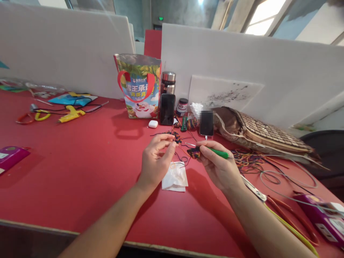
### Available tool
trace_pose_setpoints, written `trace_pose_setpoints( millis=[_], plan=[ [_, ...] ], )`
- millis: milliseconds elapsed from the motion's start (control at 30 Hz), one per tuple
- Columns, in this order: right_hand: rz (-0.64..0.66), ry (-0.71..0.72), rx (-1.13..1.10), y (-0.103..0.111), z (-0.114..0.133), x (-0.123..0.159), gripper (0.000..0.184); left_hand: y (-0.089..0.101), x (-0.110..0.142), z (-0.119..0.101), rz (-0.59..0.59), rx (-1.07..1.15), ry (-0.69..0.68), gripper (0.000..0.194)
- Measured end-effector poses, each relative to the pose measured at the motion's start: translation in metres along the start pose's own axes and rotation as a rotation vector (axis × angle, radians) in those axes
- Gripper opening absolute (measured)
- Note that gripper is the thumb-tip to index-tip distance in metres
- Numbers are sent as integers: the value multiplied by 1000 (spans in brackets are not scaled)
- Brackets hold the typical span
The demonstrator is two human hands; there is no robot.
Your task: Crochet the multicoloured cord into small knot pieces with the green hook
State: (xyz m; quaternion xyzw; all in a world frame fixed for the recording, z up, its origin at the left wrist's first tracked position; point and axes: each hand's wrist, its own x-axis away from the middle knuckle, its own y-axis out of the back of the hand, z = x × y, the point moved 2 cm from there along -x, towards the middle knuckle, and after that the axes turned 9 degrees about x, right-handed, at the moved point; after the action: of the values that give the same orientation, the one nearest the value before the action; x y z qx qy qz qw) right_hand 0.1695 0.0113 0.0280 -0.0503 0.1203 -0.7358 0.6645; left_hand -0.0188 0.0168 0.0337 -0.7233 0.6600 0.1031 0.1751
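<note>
Now, two hands are busy with yarn and a hook, just past the white napkin (174, 182).
The right hand (216, 161), past the napkin and to its right, has its thumb and fingers closed on the green hook (217, 152), and the thin tip points left. A small yarn piece (193, 153), dark with bright bits, is at those fingertips, past the napkin's right side. The left hand (157, 157), past the napkin's left side, has bent fingers near its thumb; whether they pinch a thread, one cannot tell. Loose yarn (247, 160) lies well right of the napkin on the red table (88, 172). Far beyond the napkin stand a black phone (167, 109) and a bright bag (141, 89).
</note>
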Motion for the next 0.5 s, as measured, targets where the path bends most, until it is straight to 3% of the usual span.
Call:
trace_pose_setpoints(
  millis=[100, 233, 300, 400, 500],
  plan=[
    [28, -22, -9, 3, -7, 2, 19, 2, 3, -7, -48, 36, -60, 15],
    [56, -31, -33, 8, -11, 4, 19, -7, 7, -6, 280, 178, 206, 13],
    [74, -50, -48, 9, -12, 6, 19, -12, 11, -3, 372, 226, 297, 8],
    [109, -78, -76, 10, -12, 8, 20, -17, 14, 3, 381, 280, 401, 5],
    [137, -103, -115, 9, -11, 9, 21, -20, 14, 9, 335, 331, 481, 15]
  ],
)
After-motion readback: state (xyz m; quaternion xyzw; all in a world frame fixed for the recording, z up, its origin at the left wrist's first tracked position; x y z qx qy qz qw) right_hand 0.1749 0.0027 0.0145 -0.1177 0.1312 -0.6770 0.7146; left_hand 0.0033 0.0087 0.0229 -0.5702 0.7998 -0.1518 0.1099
